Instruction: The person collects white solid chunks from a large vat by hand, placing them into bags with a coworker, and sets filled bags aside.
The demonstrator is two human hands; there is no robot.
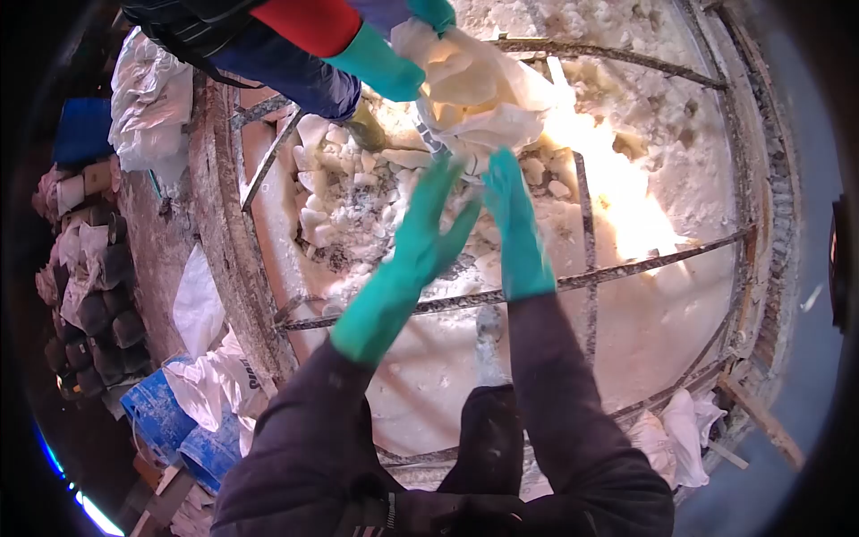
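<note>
My left hand (428, 219), in a green rubber glove, is raised below a white sack (492, 80) with fingers stretched and thumb apart; motion blurs it. My right hand (514, 210), gloved alike, is at the sack's lower edge with its fingers together. A thin pale strip (472, 180) shows between my hands, and I cannot make out what my right fingers hold. Another person's teal-gloved hand (385, 67) grips the sack's left side, and a second teal glove (434, 12) is at its top. Beneath lie white chunks (327, 192) of a hard, crumbly material.
A dark metal bar (447, 302) crosses the white bed in front of me, with another bar (617, 55) farther back. Bright light falls on the right side. Blue barrels (161, 412) and a crumpled white sack (215, 380) stand at left; white bags (684, 430) lie at right.
</note>
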